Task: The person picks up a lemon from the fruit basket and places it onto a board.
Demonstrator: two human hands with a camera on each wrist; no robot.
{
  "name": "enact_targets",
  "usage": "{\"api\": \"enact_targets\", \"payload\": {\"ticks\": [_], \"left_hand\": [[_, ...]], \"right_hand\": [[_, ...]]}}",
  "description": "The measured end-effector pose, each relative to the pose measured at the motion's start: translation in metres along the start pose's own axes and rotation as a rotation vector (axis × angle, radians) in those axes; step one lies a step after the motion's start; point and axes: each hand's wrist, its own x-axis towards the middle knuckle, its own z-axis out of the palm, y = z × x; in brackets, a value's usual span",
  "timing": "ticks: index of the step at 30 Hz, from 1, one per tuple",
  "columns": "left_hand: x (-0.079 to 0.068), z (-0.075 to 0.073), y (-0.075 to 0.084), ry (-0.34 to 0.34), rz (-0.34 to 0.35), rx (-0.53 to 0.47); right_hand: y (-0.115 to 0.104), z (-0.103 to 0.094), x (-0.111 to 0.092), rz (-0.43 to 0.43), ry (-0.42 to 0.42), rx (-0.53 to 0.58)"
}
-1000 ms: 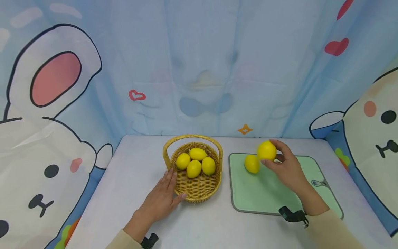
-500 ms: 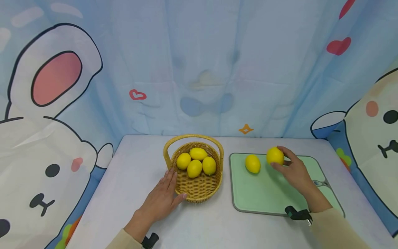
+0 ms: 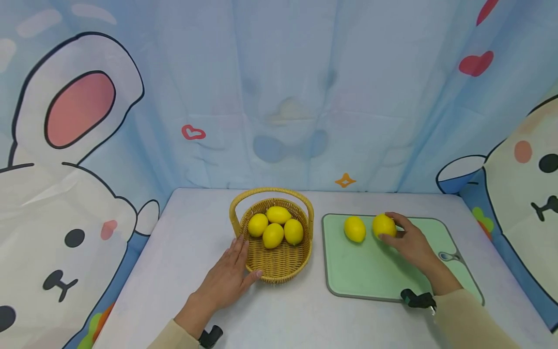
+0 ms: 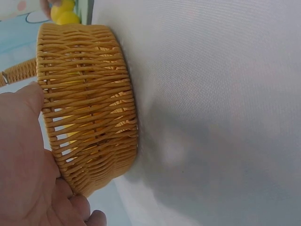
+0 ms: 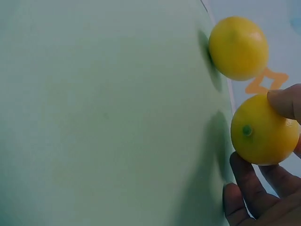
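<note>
My right hand (image 3: 414,246) holds a yellow lemon (image 3: 383,226) between thumb and fingers, low over the far part of a green cutting board (image 3: 366,271). In the right wrist view this lemon (image 5: 261,136) shows a small green stem spot, with the thumb on one side and fingers on the other. A second lemon (image 3: 355,229) lies on the board just to its left. My left hand (image 3: 224,278) rests with extended fingers against the left side of a wicker basket (image 3: 279,269). Several lemons (image 3: 272,236) sit in the far part of the basket.
The basket's arched handle (image 3: 270,191) stands upright over its far side. The board has a grey rim and a small grey printed mark (image 3: 449,257) at its right. Both stand on a white table (image 3: 296,320), with a printed blue curtain (image 3: 287,97) behind.
My right hand has moved right with its lemon, away from the other one, then lowered it toward the board. The left hand and the basket have stayed put.
</note>
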Motion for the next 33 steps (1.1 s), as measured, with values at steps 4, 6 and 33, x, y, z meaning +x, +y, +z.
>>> {"api": "enact_targets", "payload": {"ticks": [4, 6, 33], "left_hand": [[0.000, 0.000, -0.001, -0.003, 0.001, 0.002], [0.000, 0.001, -0.001, -0.003, 0.001, 0.001], [0.002, 0.002, -0.002, -0.004, -0.008, -0.013]], "right_hand": [[0.002, 0.002, 0.003, 0.001, -0.011, -0.033], [0.002, 0.003, 0.005, 0.003, -0.012, -0.053], [0.005, 0.003, 0.011, 0.028, -0.053, -0.077]]}}
